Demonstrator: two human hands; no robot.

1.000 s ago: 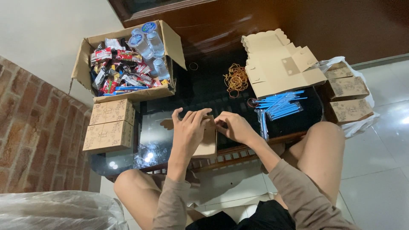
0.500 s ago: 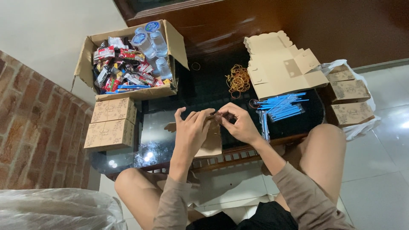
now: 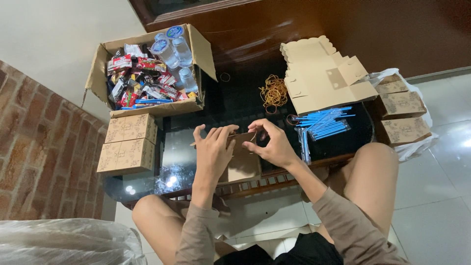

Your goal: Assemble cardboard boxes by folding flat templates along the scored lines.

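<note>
One small brown cardboard box [image 3: 243,159], plain kraft colour, partly folded. It sits at the near edge of the dark glass bench [image 3: 235,105], between both hands. Its top flap stands raised, pinched along the upper edge. The lower body shows below the hands. Interior not visible.

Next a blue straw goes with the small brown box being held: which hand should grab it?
Right hand, probably: the blue straws lie just off its side, while the left hand sits farther away, across the box.

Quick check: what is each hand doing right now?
Left hand: closed on the small brown cardboard box.
Right hand: pinching the same box's top edge.
</note>
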